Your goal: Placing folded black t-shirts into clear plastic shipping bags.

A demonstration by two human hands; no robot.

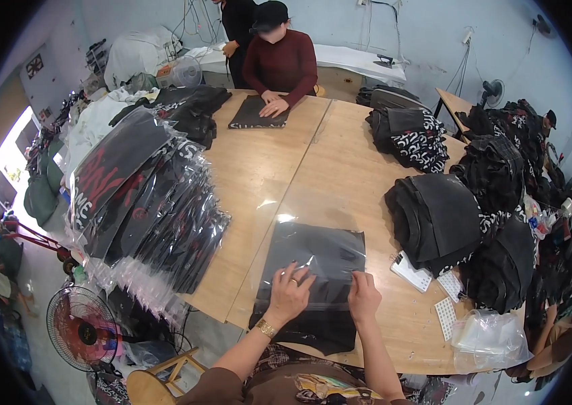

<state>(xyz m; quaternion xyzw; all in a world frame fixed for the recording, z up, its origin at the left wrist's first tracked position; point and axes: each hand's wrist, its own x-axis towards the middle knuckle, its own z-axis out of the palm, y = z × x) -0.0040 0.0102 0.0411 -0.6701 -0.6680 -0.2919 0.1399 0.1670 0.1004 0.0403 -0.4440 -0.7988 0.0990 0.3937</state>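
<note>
A folded black garment (306,331) lies at the near table edge, its upper part inside a clear plastic bag (323,246). My left hand (290,295) rests on the bag left of its middle, fingers apart and slightly bent. At the bag's right edge, the fingers of my right hand (365,295) are pinched together on the plastic. The bag's far end lies flat and shiny on the wooden table (232,297).
Bagged black garments (144,196) are piled at the left. Folded black garments (434,219) form stacks at the right, near white sheets (411,272) and loose plastic bags (492,341). Across the table, a co-worker (279,64) presses both hands on a folded garment (259,113).
</note>
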